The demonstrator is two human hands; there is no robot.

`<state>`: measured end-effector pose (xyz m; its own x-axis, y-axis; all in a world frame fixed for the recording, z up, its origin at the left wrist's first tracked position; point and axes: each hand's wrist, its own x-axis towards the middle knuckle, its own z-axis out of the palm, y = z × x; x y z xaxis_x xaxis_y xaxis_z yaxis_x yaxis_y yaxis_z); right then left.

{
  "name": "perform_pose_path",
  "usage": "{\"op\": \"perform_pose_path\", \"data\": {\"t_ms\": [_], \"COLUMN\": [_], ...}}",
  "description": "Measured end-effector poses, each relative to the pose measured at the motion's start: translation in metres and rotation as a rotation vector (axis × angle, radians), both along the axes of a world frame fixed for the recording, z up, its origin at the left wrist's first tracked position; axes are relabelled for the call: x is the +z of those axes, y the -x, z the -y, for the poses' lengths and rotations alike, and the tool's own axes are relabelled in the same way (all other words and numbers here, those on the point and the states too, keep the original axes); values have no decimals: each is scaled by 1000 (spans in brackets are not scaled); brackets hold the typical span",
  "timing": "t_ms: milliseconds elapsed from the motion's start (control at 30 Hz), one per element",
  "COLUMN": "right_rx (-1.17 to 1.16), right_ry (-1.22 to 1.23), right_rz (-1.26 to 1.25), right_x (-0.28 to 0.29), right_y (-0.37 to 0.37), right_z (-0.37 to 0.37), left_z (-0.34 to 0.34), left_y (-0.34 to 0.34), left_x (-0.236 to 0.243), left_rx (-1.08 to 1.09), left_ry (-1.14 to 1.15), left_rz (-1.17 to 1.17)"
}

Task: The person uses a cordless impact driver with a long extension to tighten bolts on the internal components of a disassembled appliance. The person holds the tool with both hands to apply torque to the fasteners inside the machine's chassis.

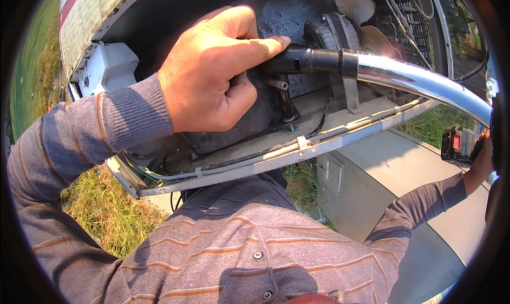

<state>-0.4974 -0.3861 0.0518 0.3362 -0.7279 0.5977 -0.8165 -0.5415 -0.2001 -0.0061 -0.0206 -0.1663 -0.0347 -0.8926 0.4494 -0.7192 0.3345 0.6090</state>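
Observation:
My left hand (210,73) is closed around the black plastic end piece (300,60) of a curved chrome tube (419,79), one fingertip lying on top of it. This end points into an opened metal unit, over a dark rounded housing (234,126) and a short copper-coloured pipe stub (278,84). The tube arcs right, out toward the rim of the picture. At far right, my right hand (482,155) is closed on a black tool part (456,143) with a red patch. The rim cuts off much of this hand and tool.
A fan (355,5) and its motor (332,32) sit inside the unit, beside finned coils. Cables (276,150) run along its near metal edge (255,172). A white bracket-like box (109,67) stands left. A beige metal box (382,163) is at lower right, with grass (114,213) around.

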Motion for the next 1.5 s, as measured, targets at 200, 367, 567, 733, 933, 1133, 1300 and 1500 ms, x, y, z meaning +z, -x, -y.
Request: {"op": "perform_pose_path", "data": {"t_ms": [200, 367, 567, 733, 933, 1133, 1300, 1500], "right_rx": [-9, -69, -108, -80, 30, -178, -36, -252], "right_ry": [-54, -137, -226, -262, -117, -136, -123, -47], "right_rz": [-6, 26, -3, 34, -18, -71, 69, -124], "right_x": [2, -2, 2, 16, 26, 30, 58, 122], "right_y": [10, 5, -5, -7, -5, -12, 10, 29], "right_z": [4, -1, -6, 3, -40, -95, -154, -189], "left_z": [2, 3, 2, -2, 10, 42, 49, 63], "left_y": [-4, 5, 4, 7, 18, 36, 34, 37], "left_x": [1, 5, 9, 6, 6, 17, 29, 30], "left_rx": [-41, 42, -52, 12, 79, 1, -37, -162], "left_ry": [9, 4, -35, -24, 45, 50, 150, 90], "left_rz": [21, 103, 86, 67, 58, 114, 125, 7]}}
